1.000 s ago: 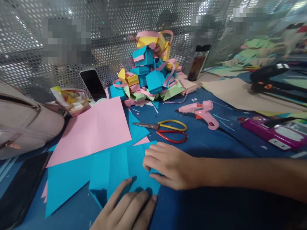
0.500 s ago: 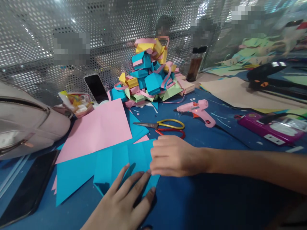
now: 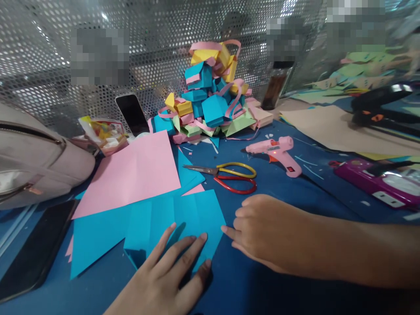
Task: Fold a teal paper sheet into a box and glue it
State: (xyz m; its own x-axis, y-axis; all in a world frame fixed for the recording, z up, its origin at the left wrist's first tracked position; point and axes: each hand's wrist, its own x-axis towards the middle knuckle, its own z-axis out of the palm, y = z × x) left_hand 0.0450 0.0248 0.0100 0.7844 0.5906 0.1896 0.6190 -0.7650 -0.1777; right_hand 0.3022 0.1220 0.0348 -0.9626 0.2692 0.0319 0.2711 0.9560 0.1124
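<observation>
Paper [image 3: 193, 214] in blue, creased and folded up at its left end, lies before you on the bench [image 3: 271, 186]. Your left hand [image 3: 167, 275] rests on it with fingers spread wide, gripping nothing. Your right hand [image 3: 259, 232] is narrow, fingers curled and index pointing to the sheet's right corner – you cannot tell whether it touches, or whether anything sits under the palm. Scissors [image 3: 219, 172] lie just beyond, blades nearly together.

Of the containers, the dark-capped bottle [image 3: 274, 89] at the back holds something brown; a small pink-sided one [image 3: 114, 148] carries a yellow packet [image 3: 100, 130] and white bits. What the pale bag [image 3: 42, 162] on your left holds is hidden – likewise the insides of the piled paper boxes [image 3: 215, 109].
</observation>
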